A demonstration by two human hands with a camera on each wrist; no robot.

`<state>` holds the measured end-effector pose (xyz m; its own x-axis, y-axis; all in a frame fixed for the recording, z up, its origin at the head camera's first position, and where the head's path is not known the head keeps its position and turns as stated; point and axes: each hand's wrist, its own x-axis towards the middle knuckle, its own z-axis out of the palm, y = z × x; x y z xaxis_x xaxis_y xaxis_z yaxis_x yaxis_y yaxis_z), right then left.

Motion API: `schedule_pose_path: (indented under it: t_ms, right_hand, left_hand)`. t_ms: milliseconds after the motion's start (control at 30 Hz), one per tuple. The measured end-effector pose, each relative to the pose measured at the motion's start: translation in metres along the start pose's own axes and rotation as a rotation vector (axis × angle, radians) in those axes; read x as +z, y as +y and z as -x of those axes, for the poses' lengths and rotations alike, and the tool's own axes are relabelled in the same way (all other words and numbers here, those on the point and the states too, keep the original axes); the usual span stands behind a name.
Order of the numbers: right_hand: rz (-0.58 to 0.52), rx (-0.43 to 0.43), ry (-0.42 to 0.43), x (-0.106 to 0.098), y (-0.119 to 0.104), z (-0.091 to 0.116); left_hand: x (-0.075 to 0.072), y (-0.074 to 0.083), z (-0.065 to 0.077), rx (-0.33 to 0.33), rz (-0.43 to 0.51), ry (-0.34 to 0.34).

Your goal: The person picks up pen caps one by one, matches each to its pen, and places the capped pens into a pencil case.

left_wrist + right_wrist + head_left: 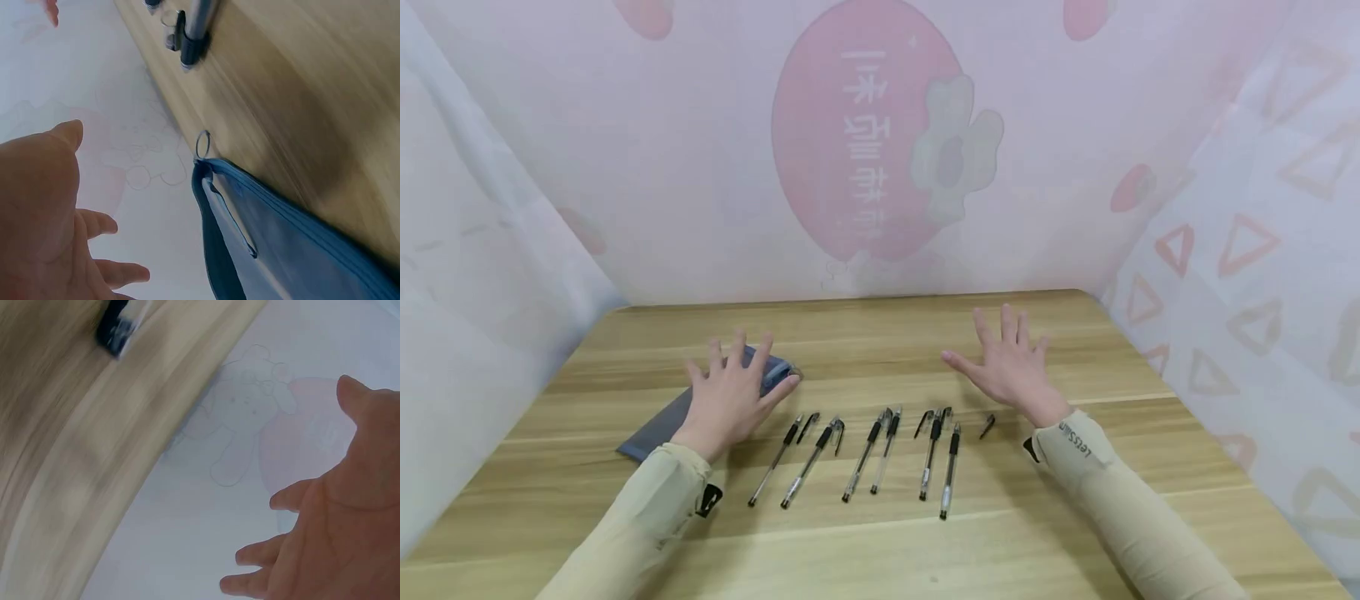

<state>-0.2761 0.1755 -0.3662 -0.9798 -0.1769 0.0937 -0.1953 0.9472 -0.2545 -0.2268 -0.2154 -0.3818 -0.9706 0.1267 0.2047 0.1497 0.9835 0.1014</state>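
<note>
My left hand (730,404) is held palm down with fingers spread, overlapping a dark blue-grey zip pouch (658,429) in the head view. The left wrist view shows the pouch's blue zipper edge (306,217) and pull ring (202,144), with that palm apart from them. On the right, my right hand (1011,371) has its fingers spread and holds nothing. Between the hands lie several clear gel pens with black grips, among them a leftmost pen (775,462) and a rightmost pen (951,473). Small black pen caps lie by their upper ends, including one cap (987,426) near the right hand.
The wooden table (880,554) has rounded far corners. Behind it hangs a pale pink curtain (700,167) with strawberry prints; white sheets with triangle shapes (1247,246) flank the right side. Both forearms wear cream sleeves (1127,500) with dark wrist pieces.
</note>
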Motion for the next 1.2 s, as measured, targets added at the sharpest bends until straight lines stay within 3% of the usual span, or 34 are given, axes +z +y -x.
schedule_pose_path:
  t_ms: [233,367,467,633,767,900,1200]
  right_hand:
    - [-0.071,0.05,-0.011,-0.003,-0.011,0.006]
    - [-0.135,0.038,-0.001,-0.007,-0.02,0.011]
    - [-0.192,-0.002,0.02,-0.009,-0.026,0.013]
    - [-0.295,-0.126,0.037,-0.009,-0.035,0.013]
    - [-0.461,-0.241,-0.015,-0.002,-0.035,0.009]
    - [-0.642,-0.331,-0.099,0.005,-0.035,0.002]
    - [-0.802,-0.342,-0.24,0.016,-0.051,-0.002]
  left_hand:
    - [-0.006,0.01,0.006,-0.014,0.135,0.028]
    - [-0.013,0.016,0.012,-0.003,0.239,0.1]
    - [-0.018,0.02,0.02,0.005,0.313,0.128]
    - [-0.022,0.021,0.04,-0.022,0.482,0.091]
    - [-0.02,0.018,0.055,-0.013,0.63,0.083]
    - [-0.012,0.014,0.061,-0.009,0.679,0.077]
    - [0.005,0.011,0.072,-0.059,0.759,0.017]
